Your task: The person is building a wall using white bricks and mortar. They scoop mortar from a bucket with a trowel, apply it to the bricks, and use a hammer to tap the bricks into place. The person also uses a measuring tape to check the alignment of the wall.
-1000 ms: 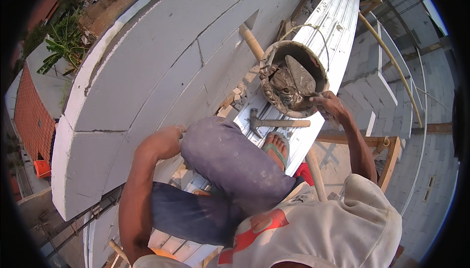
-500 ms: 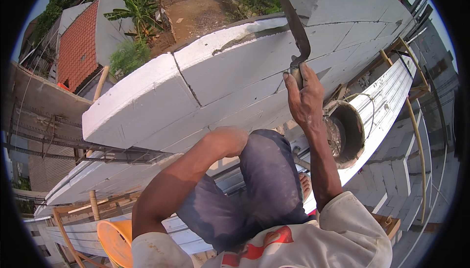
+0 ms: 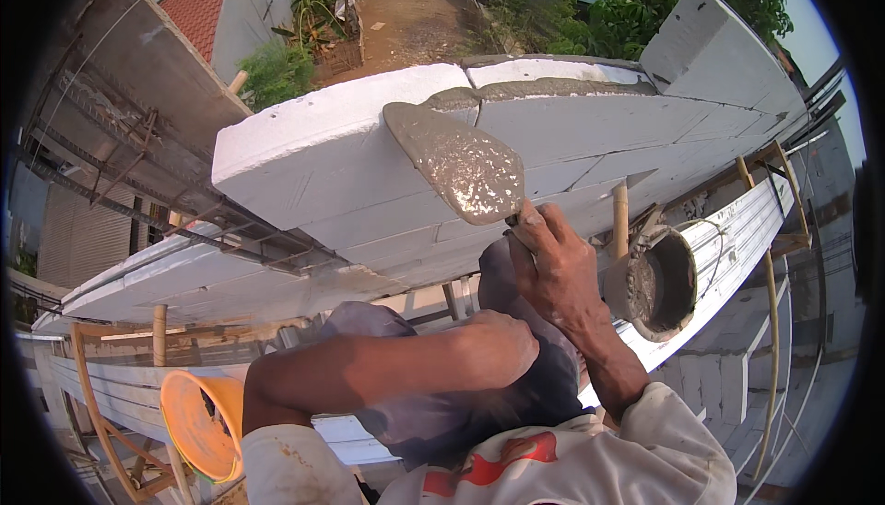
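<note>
My right hand (image 3: 558, 270) is closed round the handle of a trowel (image 3: 456, 162). Wet grey mortar coats its broad blade, whose tip is against or just in front of the upper edge of the white block wall (image 3: 350, 187). A strip of mortar (image 3: 562, 89) runs along the wall top, from near the blade tip toward a taller block (image 3: 705, 53) at the right. My left hand (image 3: 502, 346) lies over my bent knee, its fingers curled down out of sight. Beside my right forearm stands a mortar-smeared bucket (image 3: 656, 284) with grey mortar inside.
An orange bucket (image 3: 198, 422) stands at lower left. Steel bars (image 3: 147, 178) jut out left of the wall. White ribbed planking (image 3: 737, 228) on wooden poles runs along the right. Beyond the wall, the ground (image 3: 419, 25) lies far below.
The trowel has swung down and left from upright, its mortar-covered face now showing. More mortar shows on the wall top. My left hand has shifted right and lower, and the view has turned.
</note>
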### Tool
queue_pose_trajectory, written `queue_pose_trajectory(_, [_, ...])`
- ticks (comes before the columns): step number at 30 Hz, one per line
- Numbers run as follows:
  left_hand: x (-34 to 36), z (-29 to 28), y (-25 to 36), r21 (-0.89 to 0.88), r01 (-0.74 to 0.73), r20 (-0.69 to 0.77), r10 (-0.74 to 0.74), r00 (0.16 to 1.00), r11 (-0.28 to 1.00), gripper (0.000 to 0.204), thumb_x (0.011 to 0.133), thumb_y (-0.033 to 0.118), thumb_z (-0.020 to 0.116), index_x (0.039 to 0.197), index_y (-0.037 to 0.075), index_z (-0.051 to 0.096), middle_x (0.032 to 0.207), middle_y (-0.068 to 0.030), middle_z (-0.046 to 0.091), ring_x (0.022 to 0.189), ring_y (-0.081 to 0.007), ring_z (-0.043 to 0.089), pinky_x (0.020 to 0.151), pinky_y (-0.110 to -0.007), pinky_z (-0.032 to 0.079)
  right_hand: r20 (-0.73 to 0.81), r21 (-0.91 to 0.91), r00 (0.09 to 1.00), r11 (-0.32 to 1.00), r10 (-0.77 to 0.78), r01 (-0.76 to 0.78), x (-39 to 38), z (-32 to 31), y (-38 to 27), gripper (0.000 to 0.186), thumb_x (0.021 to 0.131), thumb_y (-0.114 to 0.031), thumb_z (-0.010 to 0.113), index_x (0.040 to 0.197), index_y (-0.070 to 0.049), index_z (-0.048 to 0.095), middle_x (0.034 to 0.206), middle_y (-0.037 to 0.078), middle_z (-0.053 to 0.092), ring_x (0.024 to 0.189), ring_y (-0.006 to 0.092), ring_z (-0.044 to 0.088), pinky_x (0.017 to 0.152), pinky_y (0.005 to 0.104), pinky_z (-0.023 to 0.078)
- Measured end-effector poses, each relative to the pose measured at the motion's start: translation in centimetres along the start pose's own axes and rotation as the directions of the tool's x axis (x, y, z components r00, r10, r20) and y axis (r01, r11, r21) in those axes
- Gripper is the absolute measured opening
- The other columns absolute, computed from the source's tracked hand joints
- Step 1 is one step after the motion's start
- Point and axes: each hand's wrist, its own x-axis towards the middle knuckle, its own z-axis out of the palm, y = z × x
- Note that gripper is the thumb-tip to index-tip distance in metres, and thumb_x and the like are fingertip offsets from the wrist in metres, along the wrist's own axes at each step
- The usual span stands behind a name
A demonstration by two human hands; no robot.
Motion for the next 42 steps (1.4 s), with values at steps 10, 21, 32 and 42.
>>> queue_pose_trajectory(10, [-3.6, 0.8, 0.7, -0.233, -0.258, 0.043, 0.275, 0.961, 0.938, 0.018, 0.073, 0.002, 0.069, 0.087, -0.007, 0.074, 0.086, -0.0263, 0.074, 0.079, -0.0417, 0.075, 0.067, -0.05, 0.06, 0.07, -0.036, 0.996, 0.998, -0.048, 0.05, 3.0, 5.9, -5.7, 0.048, 0.092, -0.001, 0.07, 0.136, -0.001, 0.053, 0.105, 0.019, 0.059, 0.081, 0.0399, 0.067, 0.065, 0.0499, 0.058])
queue_pose_trajectory(21, [-2.0, -2.7, -1.7, -0.3, -0.225, 0.053, 0.252, 0.966, 0.927, 0.016, 0.086, 0.002, 0.066, 0.1, -0.001, 0.073, 0.09, -0.0215, 0.075, 0.08, -0.0373, 0.072, 0.072, -0.045, 0.056, 0.224, 0.286, 0.944, 0.909, 0.244, -0.302, -5.8, -5.7, 7.0, 0.039, 0.094, -0.023, 0.071, 0.119, 0.006, 0.066, 0.091, 0.018, 0.067, 0.068, 0.0294, 0.064, 0.061, 0.0425, 0.053])
queue_pose_trajectory(32, [4.4, -6.4, -5.5, -0.51, -0.008, -0.398, -0.228, 0.889, 0.86, 0.031, 0.09, 0.014, 0.072, 0.116, -0.002, 0.072, 0.086, -0.0132, 0.069, 0.077, -0.0222, 0.063, 0.08, -0.037, 0.053, 0.085, -0.666, 0.333, 0.302, 0.939, -0.682, -24.5, -16.5, 27.9, 0.03, 0.093, -0.029, 0.072, 0.096, 0.001, 0.073, 0.077, 0.025, 0.071, 0.07, 0.0393, 0.071, 0.067, 0.049, 0.058])
queue_pose_trajectory(42, [9.2, -6.2, -8.5, -0.281, 0.182, -0.3, -0.266, 0.916, 0.942, 0.032, 0.098, 0.013, 0.066, 0.127, -0.001, 0.069, 0.115, -0.0209, 0.073, 0.105, -0.0348, 0.071, 0.094, -0.043, 0.055, 0.34, -0.231, 0.112, 0.198, 0.934, -0.953, -26.0, -16.7, 29.8, 0.029, 0.093, -0.028, 0.073, 0.082, -0.001, 0.07, 0.059, 0.008, 0.062, 0.046, 0.0176, 0.056, 0.042, 0.0361, 0.043])
